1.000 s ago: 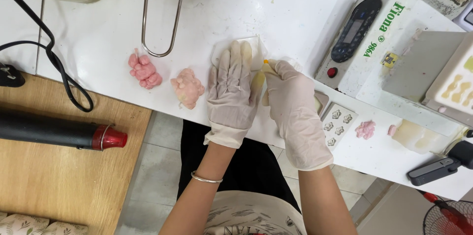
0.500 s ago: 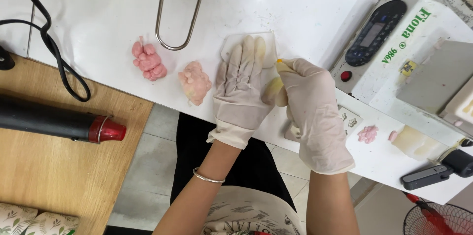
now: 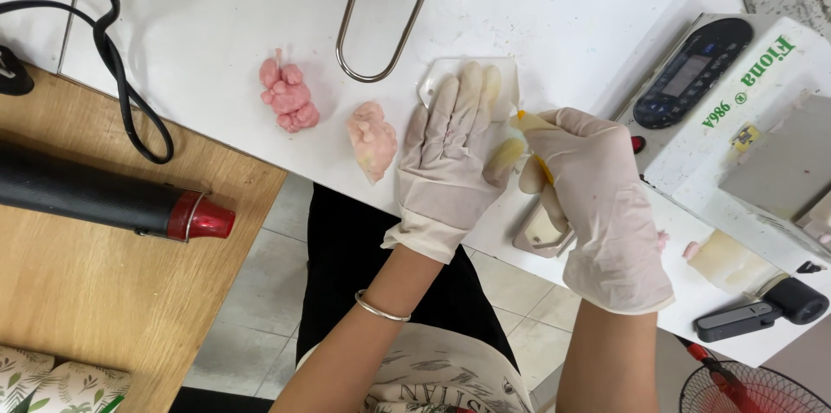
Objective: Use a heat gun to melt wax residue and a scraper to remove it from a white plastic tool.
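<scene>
Black heat gun (image 3: 104, 196), red-tipped, on the wooden table at left. Darker pink moulded piece (image 3: 288, 96), then paler pink piece (image 3: 372, 139), on the white worktop (image 3: 199, 23). Left hand (image 3: 450, 153), gloved, pressed flat on a clear mould tray (image 3: 472, 75), fingers open. Right hand (image 3: 597, 196), gloved, fingers closed on a thin yellow tool (image 3: 535, 149) at a pale yellow lump (image 3: 505, 155). Judged step: trimming or filling; next calls for steady tip control.

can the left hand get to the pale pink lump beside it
Probably yes. The pale pink lump lies on bare white counter just left of the left hand, with nothing between them. But that hand is pressed flat on a white piece, so it would have to let go first.
</scene>
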